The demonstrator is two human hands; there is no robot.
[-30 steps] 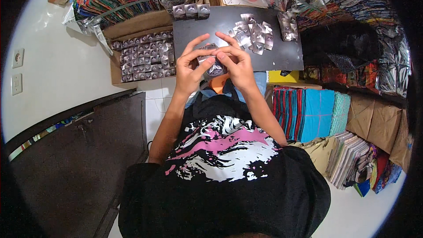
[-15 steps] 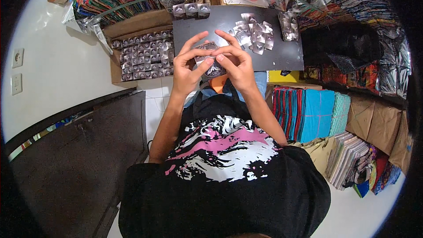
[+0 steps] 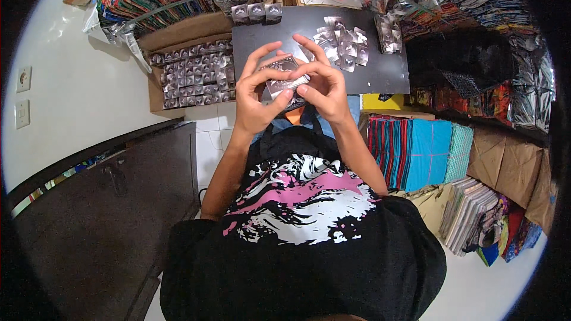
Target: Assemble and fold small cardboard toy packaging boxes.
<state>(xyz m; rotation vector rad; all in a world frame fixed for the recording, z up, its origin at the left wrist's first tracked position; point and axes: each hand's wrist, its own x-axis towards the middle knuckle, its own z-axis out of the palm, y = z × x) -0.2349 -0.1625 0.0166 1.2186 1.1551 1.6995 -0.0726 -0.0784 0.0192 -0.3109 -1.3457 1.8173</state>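
Observation:
Between my two hands, above the near edge of the dark table (image 3: 380, 74), is a small grey-and-black printed carton (image 3: 279, 82). My left hand (image 3: 253, 92) pinches its left side with thumb and index finger, other fingers raised. My right hand (image 3: 327, 86) grips its right edge the same way, and the fingertips of both hands nearly meet. Fingers cover part of the carton, so I cannot tell how far it is folded. A loose pile of similar flat cartons (image 3: 345, 46) lies on the table to the right. Three small box-shaped cartons (image 3: 257, 13) stand in a row at the far left corner.
A neat stack of cartons (image 3: 389, 34) sits at the table's right end. Left of the table, an open cardboard box (image 3: 156, 92) holds rows of small boxes. Packed goods crowd the far side. Folded blue cloths (image 3: 429, 153) stand at right; a dark cabinet (image 3: 119, 220) is at left.
The carton has tilted between my hands, and more of its pale lower edge shows. My right thumb and fingers have shifted slightly along it.

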